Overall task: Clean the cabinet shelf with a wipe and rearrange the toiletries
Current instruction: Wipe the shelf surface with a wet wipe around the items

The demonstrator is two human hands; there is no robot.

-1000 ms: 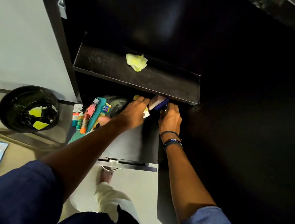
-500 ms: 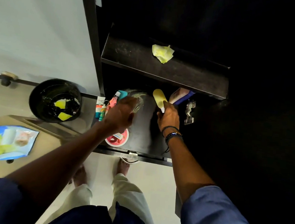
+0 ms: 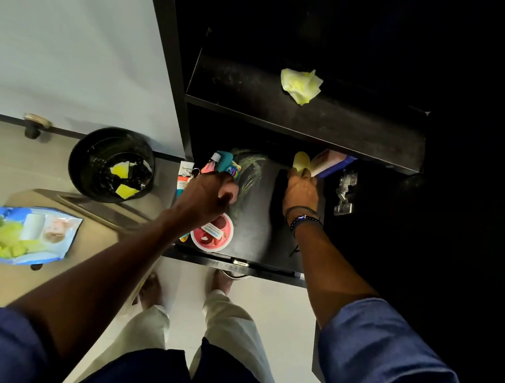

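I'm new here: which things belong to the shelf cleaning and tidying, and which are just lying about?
For the job: crumpled yellow-green wipe on the black upper shelf; round red-and-white tub, teal comb and white-and-orange tube on the lower shelf; pale yellow item gripped by the right hand.
Lying about: round black bin, blue wipe pack, clear plastic clip.

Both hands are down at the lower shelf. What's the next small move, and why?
Likely draw the right hand, which grips a yellow item, toward you across the bare middle of the lower shelf. Smeared streaks show there, and the toiletries are bunched at its left, out of the way.
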